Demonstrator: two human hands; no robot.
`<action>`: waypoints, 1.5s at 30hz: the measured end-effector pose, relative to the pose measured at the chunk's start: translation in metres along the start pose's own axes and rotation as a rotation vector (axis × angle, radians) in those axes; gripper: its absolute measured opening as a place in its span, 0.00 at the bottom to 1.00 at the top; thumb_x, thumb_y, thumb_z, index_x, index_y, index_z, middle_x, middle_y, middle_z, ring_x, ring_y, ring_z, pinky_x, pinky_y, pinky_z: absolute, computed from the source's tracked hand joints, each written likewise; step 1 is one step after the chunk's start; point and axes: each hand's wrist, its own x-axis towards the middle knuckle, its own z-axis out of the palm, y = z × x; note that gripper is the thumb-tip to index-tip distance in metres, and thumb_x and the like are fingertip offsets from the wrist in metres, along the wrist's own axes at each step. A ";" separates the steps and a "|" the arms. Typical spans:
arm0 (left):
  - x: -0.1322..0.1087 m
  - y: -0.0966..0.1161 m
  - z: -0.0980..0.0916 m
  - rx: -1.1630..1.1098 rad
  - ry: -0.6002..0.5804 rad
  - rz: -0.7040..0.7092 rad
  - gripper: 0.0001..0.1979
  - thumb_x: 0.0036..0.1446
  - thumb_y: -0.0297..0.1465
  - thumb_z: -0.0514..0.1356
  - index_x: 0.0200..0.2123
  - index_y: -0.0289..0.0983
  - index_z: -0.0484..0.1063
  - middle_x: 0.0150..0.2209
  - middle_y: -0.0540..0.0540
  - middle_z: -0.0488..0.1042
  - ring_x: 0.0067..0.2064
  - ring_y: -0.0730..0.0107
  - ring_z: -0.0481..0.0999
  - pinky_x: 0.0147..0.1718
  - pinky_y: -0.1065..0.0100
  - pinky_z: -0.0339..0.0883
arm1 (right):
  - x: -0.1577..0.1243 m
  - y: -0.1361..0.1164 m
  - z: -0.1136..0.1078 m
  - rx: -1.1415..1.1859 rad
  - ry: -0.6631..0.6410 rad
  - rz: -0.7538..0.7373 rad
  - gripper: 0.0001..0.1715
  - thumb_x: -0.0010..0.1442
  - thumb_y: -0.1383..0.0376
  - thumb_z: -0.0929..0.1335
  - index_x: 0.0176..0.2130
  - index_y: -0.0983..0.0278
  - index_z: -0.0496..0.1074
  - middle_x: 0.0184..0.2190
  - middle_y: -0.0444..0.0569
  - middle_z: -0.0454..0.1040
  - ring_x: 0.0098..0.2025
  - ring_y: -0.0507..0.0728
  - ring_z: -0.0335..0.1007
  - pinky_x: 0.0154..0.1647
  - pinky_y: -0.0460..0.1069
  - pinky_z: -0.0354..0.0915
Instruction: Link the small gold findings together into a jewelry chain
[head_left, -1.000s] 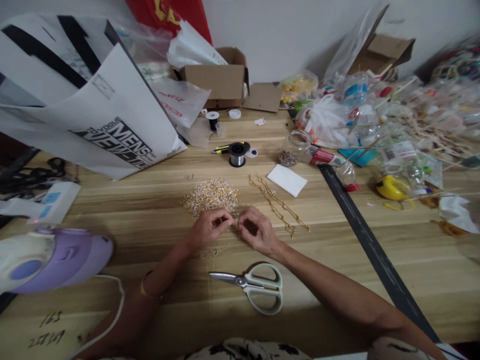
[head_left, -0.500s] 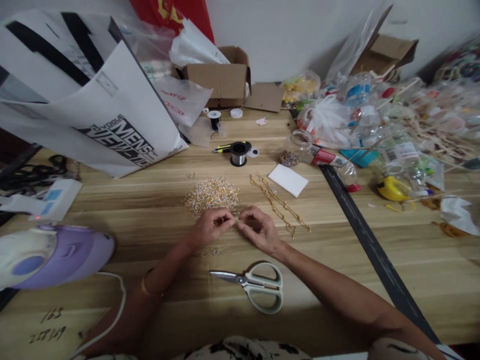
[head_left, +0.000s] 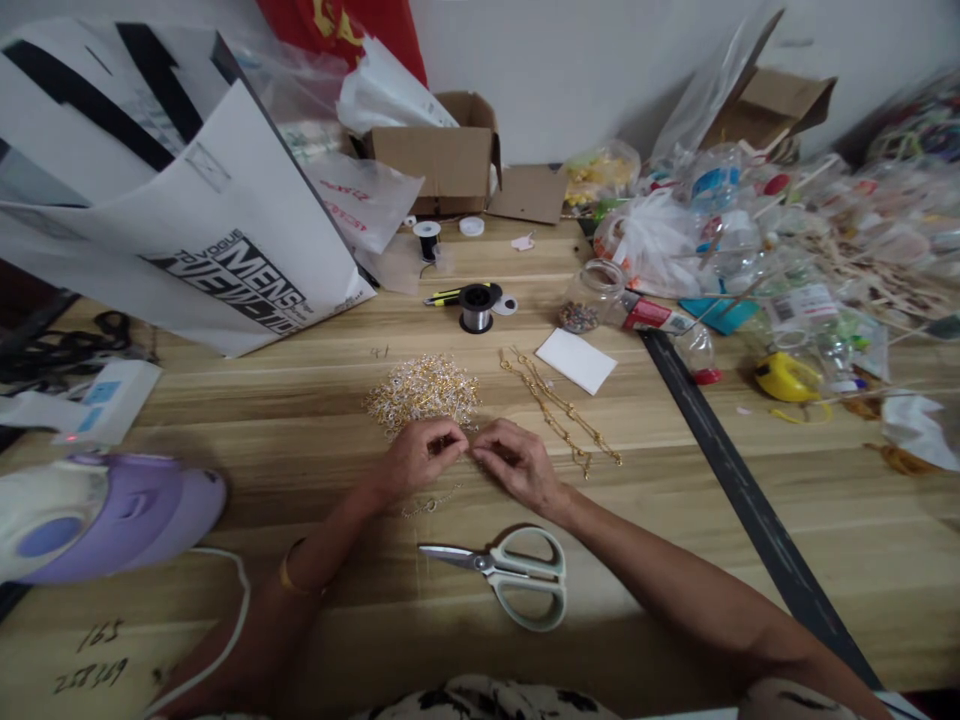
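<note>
My left hand (head_left: 424, 455) and my right hand (head_left: 519, 462) meet fingertip to fingertip, both pinched closed. Whatever lies between the fingers is too small to make out. Just beyond the left hand spreads a pile of small gold and silver jewelry pieces (head_left: 424, 388). Two gold chains (head_left: 559, 415) lie side by side to the right of my right hand. A short thin chain (head_left: 431, 502) rests on the table below the left hand. Nearer to me, scissors (head_left: 517, 570) with pale handles lie with their blades pointing left.
Behind the pile stand a spool of silvery wire (head_left: 476, 310) and a yellow-black cutter (head_left: 442, 296). A white card (head_left: 576, 361) and a bead jar (head_left: 592, 300) lie right. A purple appliance (head_left: 150, 515) and a large paper bag (head_left: 247, 230) are left; plastic bottles (head_left: 720, 240) crowd the right.
My right hand has shifted slightly left and down, its fingers drawn closer together. The left hand stays almost in place; the surrounding objects lie as before.
</note>
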 end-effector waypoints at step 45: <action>0.002 -0.010 -0.006 0.063 0.162 -0.060 0.09 0.56 0.30 0.54 0.27 0.34 0.70 0.25 0.49 0.72 0.28 0.74 0.68 0.28 0.73 0.60 | -0.002 0.005 0.001 -0.065 -0.023 0.064 0.08 0.62 0.64 0.62 0.32 0.64 0.67 0.26 0.47 0.67 0.28 0.53 0.63 0.31 0.47 0.60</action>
